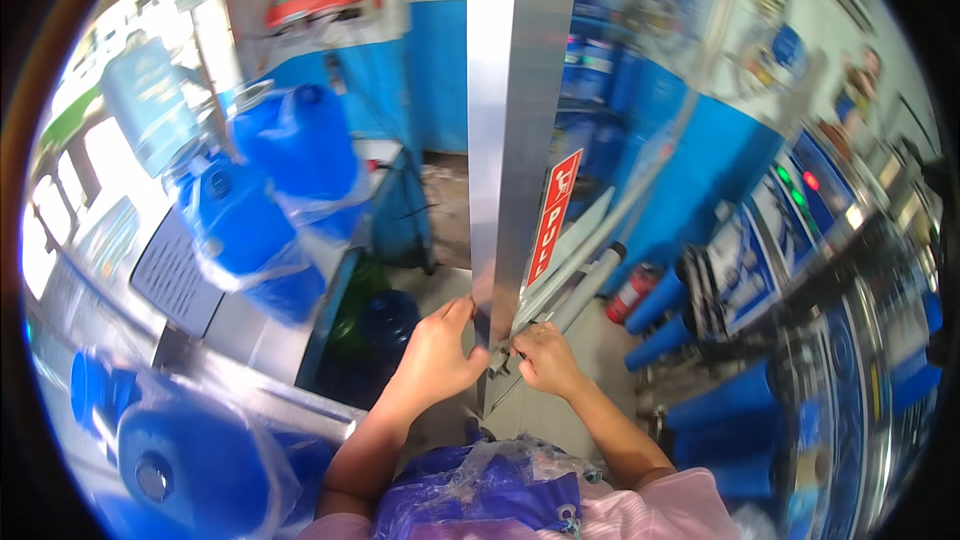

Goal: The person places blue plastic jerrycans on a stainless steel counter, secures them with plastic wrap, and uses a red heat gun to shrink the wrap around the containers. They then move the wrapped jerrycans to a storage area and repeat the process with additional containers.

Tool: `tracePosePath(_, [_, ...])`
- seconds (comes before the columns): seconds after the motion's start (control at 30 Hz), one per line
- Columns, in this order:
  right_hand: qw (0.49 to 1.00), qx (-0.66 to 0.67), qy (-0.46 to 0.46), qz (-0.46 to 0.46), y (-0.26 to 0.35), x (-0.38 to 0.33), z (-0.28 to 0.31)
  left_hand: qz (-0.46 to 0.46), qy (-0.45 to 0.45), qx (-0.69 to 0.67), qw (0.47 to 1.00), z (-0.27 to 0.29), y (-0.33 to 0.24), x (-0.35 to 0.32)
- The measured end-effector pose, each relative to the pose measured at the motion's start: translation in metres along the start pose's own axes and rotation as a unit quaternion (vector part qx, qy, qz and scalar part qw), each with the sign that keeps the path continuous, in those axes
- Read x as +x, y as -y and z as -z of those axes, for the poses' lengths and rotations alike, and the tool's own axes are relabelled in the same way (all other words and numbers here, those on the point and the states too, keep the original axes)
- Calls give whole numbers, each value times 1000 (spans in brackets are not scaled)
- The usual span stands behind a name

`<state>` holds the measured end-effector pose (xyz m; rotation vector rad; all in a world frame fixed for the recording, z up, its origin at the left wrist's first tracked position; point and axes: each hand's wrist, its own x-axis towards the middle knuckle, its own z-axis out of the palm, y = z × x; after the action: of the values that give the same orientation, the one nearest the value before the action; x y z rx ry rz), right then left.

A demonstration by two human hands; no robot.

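In front of me a tall silver metal door frame (pixel 490 160) stands edge-on, with a red sign (pixel 552 218) on its right face. My left hand (pixel 432 358) is closed on the left side of the frame, thumb toward its edge. My right hand (pixel 548 360) is on the other side, at about the same height, its fingers curled by a small metal lock part (pixel 500 364). What those fingers pinch is too small to name. A ring shows on one finger. Below my hands lies a purple bundle in clear plastic (pixel 490 490), against my pink clothing.
Blue water jugs (pixel 240 215) in plastic stand on a metal counter to the left; another large blue jug (pixel 190 460) lies nearer. A red fire extinguisher (pixel 632 292) stands on the floor at right. Beyond it is equipment with blue filter housings (pixel 725 395) and lit panels (pixel 800 190).
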<state>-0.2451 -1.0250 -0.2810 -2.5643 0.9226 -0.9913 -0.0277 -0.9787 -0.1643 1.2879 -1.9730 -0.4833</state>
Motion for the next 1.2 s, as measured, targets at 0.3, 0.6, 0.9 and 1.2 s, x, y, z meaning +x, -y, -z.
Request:
tracePosePath(0.3, [882,34,-439,-170,116,-102,136,-266,343,-226,872,-95,-94,3])
tracePosePath(0.6, [798,57,-568,-192,96,-175,231,-371,500,-276,732,-208,-118,-25])
tracePosePath(0.9, [821,69,-531,-199,60,-257,307,-230,477,-259,808,-197,-63,14])
tracePosePath(1.2, [806,85,-535,-240,46,-288,340,-184,525,-263,788,-227,-45,6])
